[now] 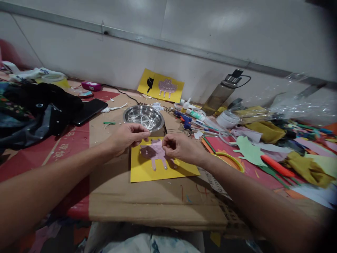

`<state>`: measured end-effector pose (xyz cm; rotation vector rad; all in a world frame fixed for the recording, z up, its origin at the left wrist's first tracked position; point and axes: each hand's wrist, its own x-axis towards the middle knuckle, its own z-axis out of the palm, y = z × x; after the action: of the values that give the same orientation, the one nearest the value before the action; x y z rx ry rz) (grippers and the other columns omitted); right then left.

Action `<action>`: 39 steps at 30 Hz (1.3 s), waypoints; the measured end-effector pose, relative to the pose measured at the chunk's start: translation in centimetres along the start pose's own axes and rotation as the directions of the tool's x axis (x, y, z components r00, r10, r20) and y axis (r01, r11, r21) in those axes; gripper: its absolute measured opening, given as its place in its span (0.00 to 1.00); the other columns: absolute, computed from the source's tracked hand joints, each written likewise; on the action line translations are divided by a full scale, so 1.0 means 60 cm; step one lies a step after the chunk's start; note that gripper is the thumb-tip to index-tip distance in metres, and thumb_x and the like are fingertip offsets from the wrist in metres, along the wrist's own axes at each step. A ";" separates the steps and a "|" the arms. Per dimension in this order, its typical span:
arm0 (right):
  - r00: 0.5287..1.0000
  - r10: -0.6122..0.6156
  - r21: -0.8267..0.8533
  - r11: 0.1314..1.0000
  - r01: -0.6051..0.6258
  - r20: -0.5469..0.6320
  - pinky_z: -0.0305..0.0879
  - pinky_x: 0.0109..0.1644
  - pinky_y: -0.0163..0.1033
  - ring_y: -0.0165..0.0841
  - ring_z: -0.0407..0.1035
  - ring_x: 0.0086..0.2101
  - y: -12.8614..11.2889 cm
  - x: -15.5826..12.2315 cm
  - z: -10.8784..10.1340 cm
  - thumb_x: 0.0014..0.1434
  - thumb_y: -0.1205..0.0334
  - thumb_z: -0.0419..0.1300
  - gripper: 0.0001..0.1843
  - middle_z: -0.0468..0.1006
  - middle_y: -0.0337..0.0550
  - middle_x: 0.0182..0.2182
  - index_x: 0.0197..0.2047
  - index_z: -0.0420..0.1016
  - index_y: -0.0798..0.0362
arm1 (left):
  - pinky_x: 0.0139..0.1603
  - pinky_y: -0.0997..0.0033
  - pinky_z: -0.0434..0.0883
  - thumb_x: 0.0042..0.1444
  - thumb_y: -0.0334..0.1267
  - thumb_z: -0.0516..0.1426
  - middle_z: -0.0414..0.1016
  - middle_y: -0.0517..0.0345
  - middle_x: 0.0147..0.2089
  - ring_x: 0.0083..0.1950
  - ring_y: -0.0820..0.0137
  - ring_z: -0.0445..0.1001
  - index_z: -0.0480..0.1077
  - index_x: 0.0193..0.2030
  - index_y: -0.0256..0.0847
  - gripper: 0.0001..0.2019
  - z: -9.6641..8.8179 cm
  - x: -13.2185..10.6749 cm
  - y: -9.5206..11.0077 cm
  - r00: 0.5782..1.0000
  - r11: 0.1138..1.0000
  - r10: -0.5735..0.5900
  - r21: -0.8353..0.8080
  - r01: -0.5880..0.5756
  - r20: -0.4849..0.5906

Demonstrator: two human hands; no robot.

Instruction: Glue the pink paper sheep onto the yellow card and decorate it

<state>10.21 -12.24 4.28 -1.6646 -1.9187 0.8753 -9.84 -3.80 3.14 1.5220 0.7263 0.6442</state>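
Note:
A yellow card (143, 174) lies on the cardboard table top, with a pinkish-purple animal-shaped cut-out (158, 154) on it. Small shiny beads dot the cut-out's feet. Above the card's upper left corner is my left hand (131, 136), thumb and fingertips pinched together near the rim of a steel bowl (125, 117). Clear strings of beads (143, 119) lie in that bowl. My right hand (179, 146) is closed in a pinch over the right side of the cut-out. Whatever either hand holds is too small to make out.
Behind the bowl, a yellow card (179, 96) with black and purple shapes leans on the wall. A bottle (219, 93), a blue glue gun (186, 121) and a green cut-out (249, 151) are at right. A black phone (89, 111) lies at left beside dark cloth (44, 109).

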 end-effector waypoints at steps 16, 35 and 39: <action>0.998 -0.005 0.015 1.000 0.004 0.062 0.62 0.34 0.34 0.28 0.67 0.28 0.011 0.010 -0.017 0.60 0.61 0.53 0.05 0.73 0.38 0.28 0.36 0.67 0.53 | 0.21 0.80 0.53 0.50 0.42 0.63 0.73 0.58 0.29 0.22 0.82 0.58 0.72 0.32 0.37 0.10 0.001 -0.003 0.008 0.998 0.999 0.009 -0.051 -0.012 -0.067; 0.994 -0.053 -0.122 0.992 0.041 -0.095 0.56 0.29 0.32 0.25 0.61 0.25 -0.023 0.012 0.000 0.54 0.69 0.60 0.02 0.72 0.34 0.24 0.31 0.71 0.54 | 0.22 0.80 0.54 0.49 0.44 0.63 0.73 0.59 0.29 0.22 0.82 0.59 0.73 0.33 0.37 0.12 -0.003 -0.002 0.001 0.998 0.998 -0.001 -0.059 -0.003 -0.055; 0.999 0.024 -0.085 0.996 -0.028 -0.046 0.59 0.30 0.32 0.26 0.64 0.27 -0.022 0.016 0.001 0.55 0.71 0.57 0.05 0.75 0.36 0.28 0.32 0.73 0.54 | 0.22 0.80 0.55 0.50 0.44 0.63 0.73 0.59 0.29 0.22 0.82 0.59 0.73 0.33 0.38 0.12 -0.003 -0.002 0.000 0.998 0.999 0.010 -0.052 -0.013 -0.054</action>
<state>9.08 -11.41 5.11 -1.7471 -1.9333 0.7690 -10.05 -3.75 3.18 1.4662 0.7369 0.7098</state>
